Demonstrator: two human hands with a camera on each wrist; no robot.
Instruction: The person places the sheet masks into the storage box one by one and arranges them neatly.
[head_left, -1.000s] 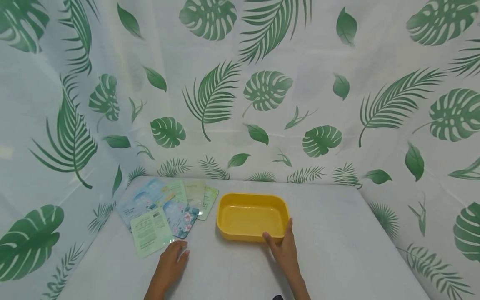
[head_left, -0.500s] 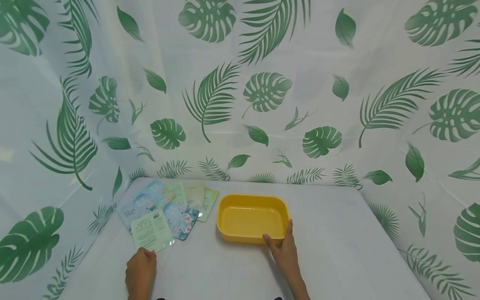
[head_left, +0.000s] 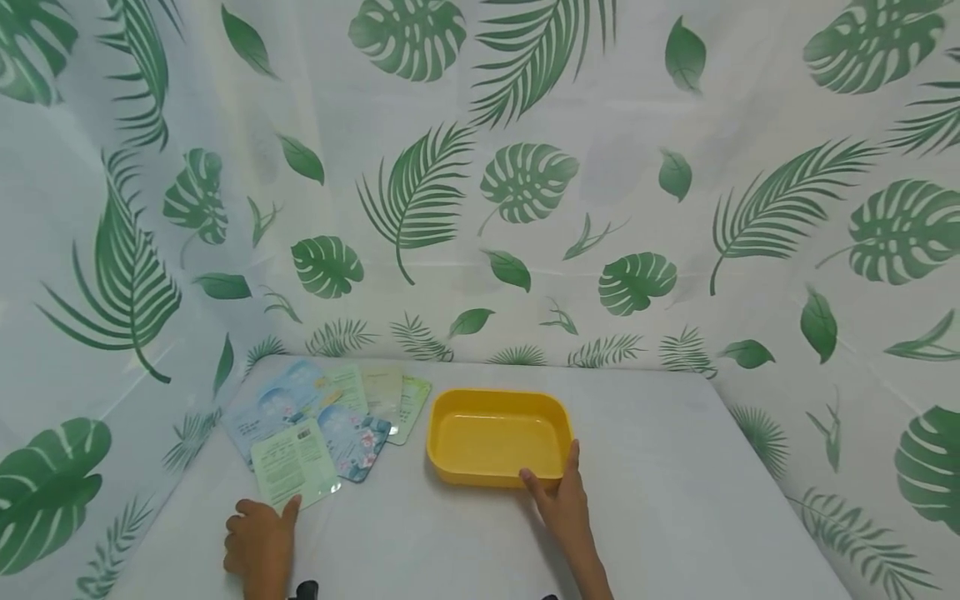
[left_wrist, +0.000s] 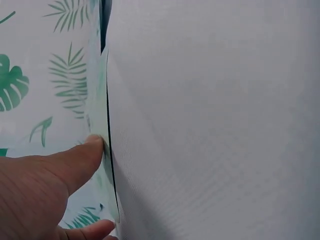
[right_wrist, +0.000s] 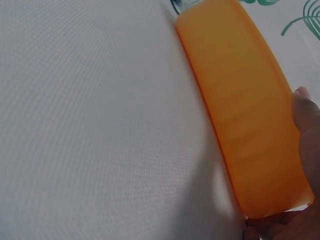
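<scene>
A yellow plastic tray (head_left: 498,481), shallow with rounded corners, sits mid-table. My right hand (head_left: 561,508) grips its near right corner, the thumb (right_wrist: 304,112) at the rim and the fingers around the side and bottom. To the left lies a loose group of flat sheet mask packets. Nearest is a pale green packet (head_left: 295,462) with printed text and a barcode. At its near edge is my left hand (head_left: 258,542), fingers spread loosely and the thumb (left_wrist: 87,152) touching the packet. A blue floral packet (head_left: 352,442) lies beside it.
Behind these lie light blue packets (head_left: 273,400), a green one (head_left: 347,387), a beige one (head_left: 384,396) and a yellow-green one (head_left: 411,408), partly overlapping. Leaf-printed white sheeting (head_left: 555,267) walls the white table (head_left: 660,483) at the back and sides.
My left hand has moved left from beside the packets to the pale green packet's near edge; its fingers were curled half a second ago and are now spread. My right hand keeps gripping the tray.
</scene>
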